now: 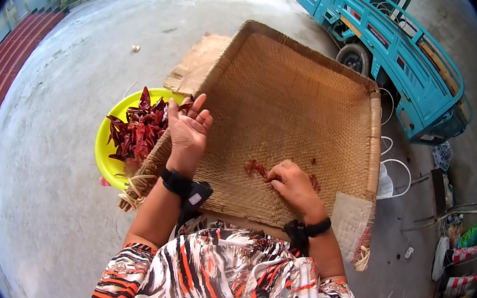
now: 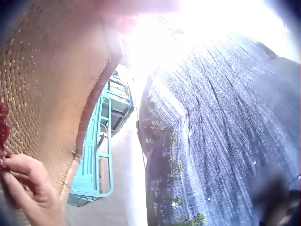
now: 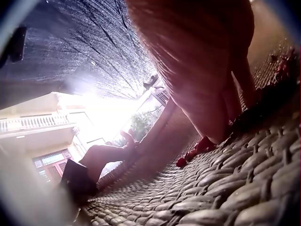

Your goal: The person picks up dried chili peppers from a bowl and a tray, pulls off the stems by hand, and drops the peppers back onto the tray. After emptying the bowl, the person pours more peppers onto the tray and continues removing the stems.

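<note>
A large shallow woven basket [image 1: 291, 96] stands in front of the person. Over its left rim the left hand [image 1: 188, 134] is raised, palm up with fingers spread loosely, beside a yellow basin [image 1: 102, 145] heaped with dried red chilies [image 1: 140, 132]. Down on the weave, the right hand [image 1: 296, 186] pinches small dried red chili pieces [image 1: 256, 168] between thumb and fingers. The left wrist view also shows this right hand [image 2: 35, 188] at the red pieces [image 2: 3, 125]. Red chili bits [image 3: 197, 148] lie under the fingertips in the right wrist view.
More red scraps [image 1: 315, 184] lie right of the right hand. A flattened cardboard piece [image 1: 198, 65] is on the ground behind the basin. The teal cargo tricycle [image 1: 401, 61] is parked at the back right. Clutter and a metal stand [image 1: 449, 214] are at the right.
</note>
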A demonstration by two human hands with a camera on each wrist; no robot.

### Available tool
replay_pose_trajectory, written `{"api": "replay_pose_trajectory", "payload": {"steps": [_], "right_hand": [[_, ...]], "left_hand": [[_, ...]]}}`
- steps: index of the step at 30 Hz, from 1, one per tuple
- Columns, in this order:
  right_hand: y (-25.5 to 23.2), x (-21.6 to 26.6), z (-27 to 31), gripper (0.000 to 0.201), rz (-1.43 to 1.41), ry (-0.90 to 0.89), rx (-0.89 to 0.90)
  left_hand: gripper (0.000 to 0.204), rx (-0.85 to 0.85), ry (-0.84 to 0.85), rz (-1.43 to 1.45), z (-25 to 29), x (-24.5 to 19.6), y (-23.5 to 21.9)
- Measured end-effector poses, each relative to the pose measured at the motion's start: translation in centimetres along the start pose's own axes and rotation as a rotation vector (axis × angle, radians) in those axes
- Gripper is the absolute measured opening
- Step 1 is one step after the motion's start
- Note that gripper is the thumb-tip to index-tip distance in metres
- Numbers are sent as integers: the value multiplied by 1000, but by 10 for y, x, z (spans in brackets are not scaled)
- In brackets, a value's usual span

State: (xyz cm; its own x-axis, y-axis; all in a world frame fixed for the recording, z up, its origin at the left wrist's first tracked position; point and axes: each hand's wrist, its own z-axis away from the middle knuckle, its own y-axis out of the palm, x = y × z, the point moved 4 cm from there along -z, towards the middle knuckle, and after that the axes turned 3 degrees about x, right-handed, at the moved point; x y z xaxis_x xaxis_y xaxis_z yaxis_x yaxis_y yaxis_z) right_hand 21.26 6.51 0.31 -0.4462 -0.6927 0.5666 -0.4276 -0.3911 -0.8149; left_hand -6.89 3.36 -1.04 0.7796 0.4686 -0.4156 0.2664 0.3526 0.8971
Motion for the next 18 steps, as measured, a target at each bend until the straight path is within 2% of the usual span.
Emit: {"api": "replay_pose_trajectory", "payload": {"steps": [1,3,5,6,10,14,17,18], "right_hand": [[-2,2,0,14,-7,6,-7],[-6,2,-2,13,-85,82,-90],[-10,3,-2,12,-191,150,-134],[-12,5,-3,12,-259,175,-136],[-13,6,-5,12,-339,166,-153],[-6,3,-5,12,-356,184,-113],[-7,6,-7,11,-406,187,-131],[-6,5,-9,10,-445,165,-156]], "left_hand": [[48,18,5,-69,3,3,2],[39,63,11,-319,9,14,9],[33,64,24,-376,19,25,15],[30,97,44,-315,18,26,14],[25,37,296,-317,13,6,12],[21,-145,311,-349,11,-7,5],[22,48,97,-542,-3,5,-5],[25,125,-2,-631,5,11,6]]}}
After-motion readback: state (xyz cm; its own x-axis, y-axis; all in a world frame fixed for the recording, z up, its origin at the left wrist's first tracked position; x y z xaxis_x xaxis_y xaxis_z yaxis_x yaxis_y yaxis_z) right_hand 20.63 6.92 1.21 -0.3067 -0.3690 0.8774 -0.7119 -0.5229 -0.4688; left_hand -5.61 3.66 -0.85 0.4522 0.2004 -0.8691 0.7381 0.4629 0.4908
